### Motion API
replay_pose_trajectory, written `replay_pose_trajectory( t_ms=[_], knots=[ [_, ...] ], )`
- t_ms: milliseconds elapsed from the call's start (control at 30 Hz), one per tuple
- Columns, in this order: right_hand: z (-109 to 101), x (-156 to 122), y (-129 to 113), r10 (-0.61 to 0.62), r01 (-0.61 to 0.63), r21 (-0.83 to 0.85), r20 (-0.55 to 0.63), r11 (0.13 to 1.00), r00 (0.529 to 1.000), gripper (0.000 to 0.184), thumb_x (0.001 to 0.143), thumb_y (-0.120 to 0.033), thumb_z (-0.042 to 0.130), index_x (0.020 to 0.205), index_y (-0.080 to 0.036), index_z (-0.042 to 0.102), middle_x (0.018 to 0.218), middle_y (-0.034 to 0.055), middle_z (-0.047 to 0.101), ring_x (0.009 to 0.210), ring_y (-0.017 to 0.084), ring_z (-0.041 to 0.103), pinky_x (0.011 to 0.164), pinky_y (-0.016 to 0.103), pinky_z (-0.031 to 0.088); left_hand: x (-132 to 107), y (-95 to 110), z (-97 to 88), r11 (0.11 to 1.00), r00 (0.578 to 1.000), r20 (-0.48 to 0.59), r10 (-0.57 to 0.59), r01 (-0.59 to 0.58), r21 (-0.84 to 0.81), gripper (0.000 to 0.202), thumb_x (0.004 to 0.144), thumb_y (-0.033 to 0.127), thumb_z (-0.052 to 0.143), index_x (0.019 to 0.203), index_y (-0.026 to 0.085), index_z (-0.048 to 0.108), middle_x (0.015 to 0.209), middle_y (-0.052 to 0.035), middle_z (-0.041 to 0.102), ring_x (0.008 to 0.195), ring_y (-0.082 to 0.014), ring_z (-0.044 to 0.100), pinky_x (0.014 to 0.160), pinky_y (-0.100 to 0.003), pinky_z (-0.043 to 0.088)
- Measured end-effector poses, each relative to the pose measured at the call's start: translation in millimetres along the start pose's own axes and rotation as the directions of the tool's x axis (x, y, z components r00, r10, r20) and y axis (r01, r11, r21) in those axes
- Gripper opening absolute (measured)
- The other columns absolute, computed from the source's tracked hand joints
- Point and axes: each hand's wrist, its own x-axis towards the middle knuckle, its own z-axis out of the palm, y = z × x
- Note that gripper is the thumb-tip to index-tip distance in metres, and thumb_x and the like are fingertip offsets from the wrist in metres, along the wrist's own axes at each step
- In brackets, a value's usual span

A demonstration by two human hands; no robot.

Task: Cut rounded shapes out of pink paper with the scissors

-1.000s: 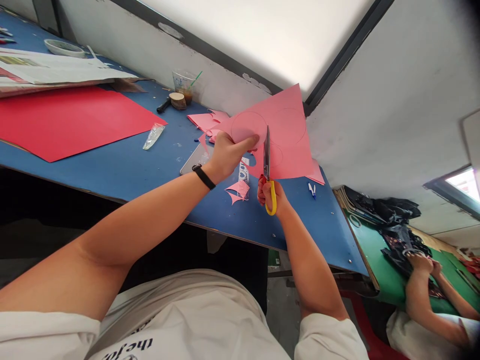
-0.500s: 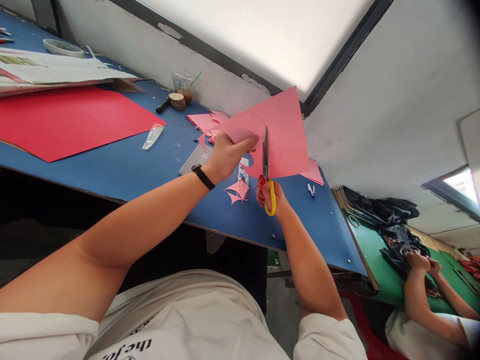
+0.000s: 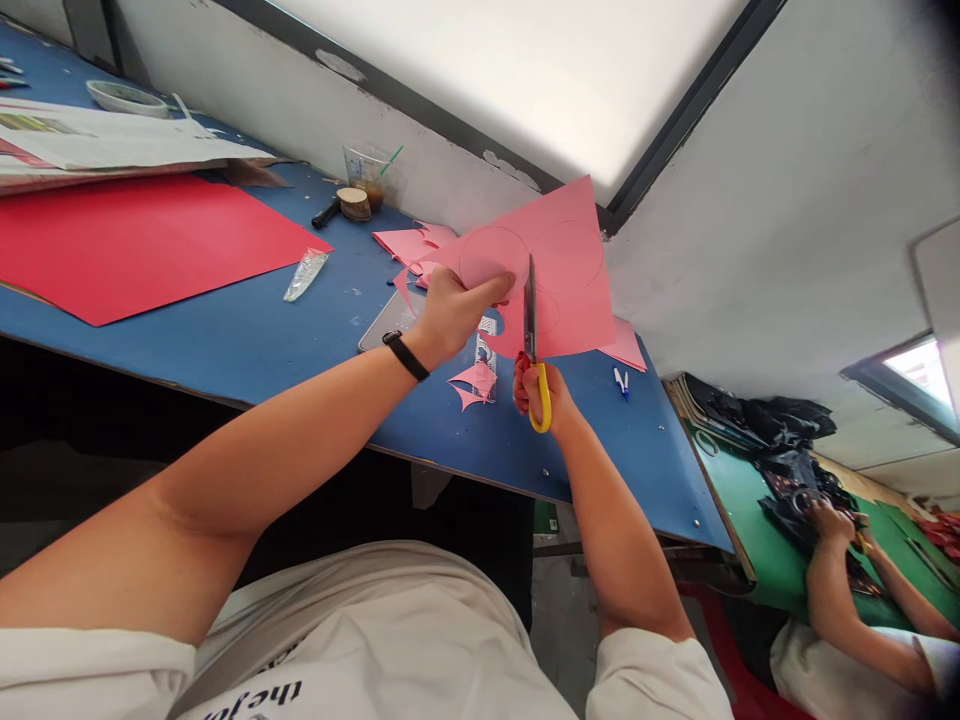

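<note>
A pink paper sheet (image 3: 570, 270) with pencilled circles is held up above the blue table (image 3: 247, 330). My left hand (image 3: 454, 310), with a black band at the wrist, pinches its left edge, fingers closed on the paper. My right hand (image 3: 541, 392) grips the yellow-and-red handles of a pair of scissors (image 3: 532, 330). The blades point upward into the lower edge of the sheet, beside a drawn circle. Pink offcuts (image 3: 474, 380) lie on the table just below my hands.
A large red sheet (image 3: 135, 240) and newspapers (image 3: 112, 140) cover the table's left. A plastic cup (image 3: 367, 170), a wooden disc, a clear wrapper (image 3: 306, 272), a ruler and a pen (image 3: 621, 380) lie about. At a green table (image 3: 750, 510) on the right another person's hands work.
The pink sheet has turned slightly in my left hand and the scissors have crept a little further into it. The neighbour's hands have shifted on the green table.
</note>
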Motion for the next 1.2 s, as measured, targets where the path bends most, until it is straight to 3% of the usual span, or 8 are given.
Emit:
replay_pose_trajectory(
  t_ms=[267, 700, 867, 967, 1200],
  knots=[
    [-1.1, -0.8, -1.2, -0.009, 0.009, -0.016, 0.011, 1.000, 1.000, 0.091, 0.075, -0.116, 0.073, 0.086, -0.028, 0.052, 0.060, -0.0091, 0.035, 0.050, 0.012, 0.035, 0.044, 0.028, 0.039, -0.3, 4.1, 1.5, 1.000, 1.000, 0.013, 0.021, -0.021, -0.010, 0.043, 0.077, 0.025, 0.094, 0.058, 0.020, 0.056, 0.063, 0.0029, 0.051, 0.064, -0.0114, 0.049, 0.056, -0.027, 0.046],
    [-0.6, -0.2, -2.7, -0.001, 0.001, -0.002, 0.020, 1.000, 1.000, 0.093, 0.072, -0.118, 0.071, 0.092, -0.029, 0.051, 0.059, -0.0101, 0.037, 0.048, 0.012, 0.031, 0.044, 0.029, 0.034, 5.4, -3.9, -0.6, 0.995, 0.995, 0.042, 0.090, -0.088, -0.038, 0.042, 0.080, 0.023, 0.090, 0.058, 0.020, 0.055, 0.064, 0.0031, 0.049, 0.063, -0.0099, 0.046, 0.054, -0.025, 0.042],
    [-0.8, -1.0, -4.2, 0.014, -0.014, 0.038, -0.006, 0.999, 1.000, 0.071, 0.089, -0.092, 0.085, 0.098, -0.030, 0.050, 0.063, -0.0098, 0.039, 0.050, 0.013, 0.032, 0.045, 0.028, 0.032, 10.8, -9.8, -1.4, 0.989, 0.989, 0.051, 0.138, -0.135, -0.056, 0.038, 0.080, 0.024, 0.092, 0.062, 0.020, 0.059, 0.067, 0.0020, 0.053, 0.065, -0.0111, 0.050, 0.057, -0.026, 0.046],
    [-1.0, -1.2, -4.8, 0.026, -0.024, 0.058, -0.026, 0.998, 0.999, 0.064, 0.091, -0.080, 0.089, 0.099, -0.030, 0.049, 0.067, -0.0089, 0.042, 0.050, 0.013, 0.034, 0.045, 0.028, 0.033, 15.0, -14.3, -1.9, 0.982, 0.984, 0.053, 0.172, -0.167, -0.089, 0.032, 0.080, 0.024, 0.092, 0.068, 0.021, 0.063, 0.069, 0.0020, 0.055, 0.065, -0.0112, 0.052, 0.058, -0.026, 0.049],
    [-4.0, -1.8, -1.9, 0.003, -0.002, -0.017, 0.029, 1.000, 1.000, 0.080, 0.083, -0.101, 0.083, 0.092, -0.030, 0.049, 0.063, -0.0087, 0.039, 0.051, 0.013, 0.034, 0.044, 0.029, 0.035, 16.9, -17.6, -2.8, 0.981, 0.983, 0.055, 0.174, -0.168, -0.100, 0.033, 0.079, 0.027, 0.094, 0.070, 0.021, 0.063, 0.070, 0.0025, 0.055, 0.065, -0.0104, 0.050, 0.059, -0.026, 0.050]
  ],
)
